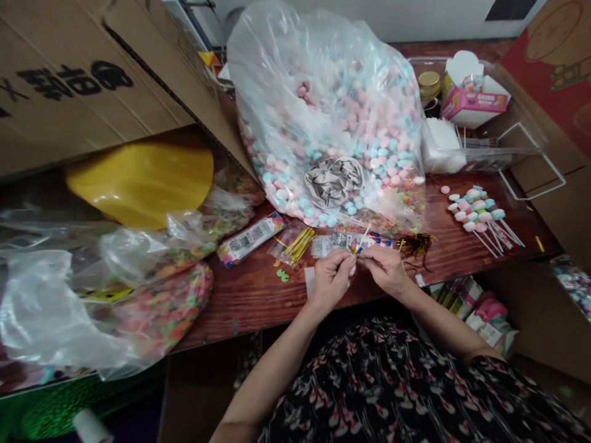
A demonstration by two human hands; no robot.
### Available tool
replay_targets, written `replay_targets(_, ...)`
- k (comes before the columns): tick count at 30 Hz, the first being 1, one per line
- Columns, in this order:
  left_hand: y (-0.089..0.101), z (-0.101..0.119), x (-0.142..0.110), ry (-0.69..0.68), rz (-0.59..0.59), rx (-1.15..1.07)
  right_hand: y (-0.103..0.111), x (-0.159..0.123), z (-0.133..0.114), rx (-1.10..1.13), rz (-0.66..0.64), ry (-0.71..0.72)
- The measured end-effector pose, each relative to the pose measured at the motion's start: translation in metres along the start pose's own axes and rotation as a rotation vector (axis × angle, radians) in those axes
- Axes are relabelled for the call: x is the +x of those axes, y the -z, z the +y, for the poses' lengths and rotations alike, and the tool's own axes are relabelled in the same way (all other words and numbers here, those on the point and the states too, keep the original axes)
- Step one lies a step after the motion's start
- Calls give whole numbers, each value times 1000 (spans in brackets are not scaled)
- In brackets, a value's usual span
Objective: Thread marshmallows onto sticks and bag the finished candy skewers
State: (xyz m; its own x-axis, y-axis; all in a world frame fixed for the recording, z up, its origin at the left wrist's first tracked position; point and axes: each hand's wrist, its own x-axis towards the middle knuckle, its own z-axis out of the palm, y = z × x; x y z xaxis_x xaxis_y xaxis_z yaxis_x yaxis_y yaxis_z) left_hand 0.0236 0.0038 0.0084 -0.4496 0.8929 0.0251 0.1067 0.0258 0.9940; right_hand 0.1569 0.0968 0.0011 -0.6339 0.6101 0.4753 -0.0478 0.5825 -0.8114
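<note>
On my feed, the left hand [330,278] and the right hand [383,267] meet low over the bench [258,301], both closed and pinching. Their fingertips [349,258] come together on a thin white stick [364,237] that slants up and away from them. A bit of yellow shows at the pinch, but I can't tell exactly what it is. A white card [309,282] sits just beside the left hand.

Right behind the hands, a huge clear plastic bag [323,123] of pink and pale blue discs slumps across the bench and blocks my view of the far side. A crumpled grey patterned piece [333,181] lies against it. Near the hands are a small packet of gold twist ties [295,245], a printed packet [252,239], a tuft of gold tinsel [417,245] and small green shapes [282,275].

To the right, pink and blue discs on white sticks [475,212] lie in a loose fan. Beyond them, a clear tray [508,144] holds a gold-lidded jar [429,86] and a pink and white paper box [473,92]. On the left, bulging plastic bags of multicoloured pieces [161,307] and a yellow plastic sheet [138,181] crowd in under a cardboard box [78,92], which cuts off that corner.
</note>
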Motion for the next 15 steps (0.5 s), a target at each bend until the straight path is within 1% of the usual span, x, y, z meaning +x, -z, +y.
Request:
replay_targets(3,-1,2,1,-24,-71,50,3,-3,1,-65,-7,56)
replay_targets(6,-2,4,3,-19,-100,89,5,-6,2,-123,-27,105)
replay_targets(8,-3,3,3,-27,-110,116,5,-7,4,-141,-41,103)
replay_targets(11,-4,2,3,-57,-135,171,7,-8,4,-131,-26,46)
replay_targets(15,-3,1,2,-111,-127,235,8,-8,2,-56,-3,-128)
